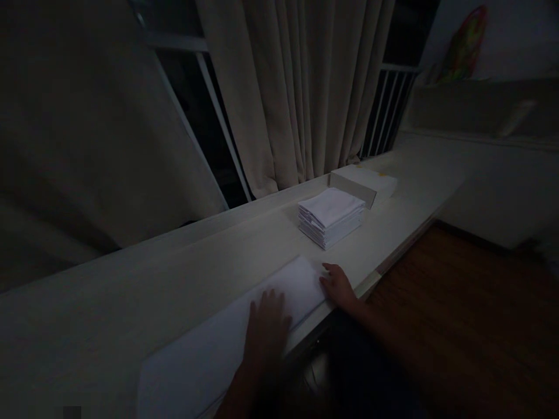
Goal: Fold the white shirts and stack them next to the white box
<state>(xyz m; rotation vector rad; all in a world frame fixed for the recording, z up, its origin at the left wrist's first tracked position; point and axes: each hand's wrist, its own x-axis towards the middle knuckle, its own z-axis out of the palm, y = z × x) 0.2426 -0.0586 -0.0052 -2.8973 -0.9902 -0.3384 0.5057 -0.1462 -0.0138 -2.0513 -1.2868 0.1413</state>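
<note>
A long white folded sheet [201, 349] lies flat along the front of the white counter, and I cannot tell whether it is paper or cloth. Fingers spread, my left hand [267, 320] rests on top of its middle part, slightly blurred. At the sheet's far right end, my right hand [338, 285] touches the edge with its fingers bent but apart. Beyond it stands a neat stack of folded white pieces [332, 212], apart from both hands.
Behind the stack lies a white box [364, 183] with small yellow marks. Beige curtains [301, 87] hang along the back beside a dark barred window. The counter [196, 262] runs to the far right, above a brown wooden floor [441, 308]. The light is dim.
</note>
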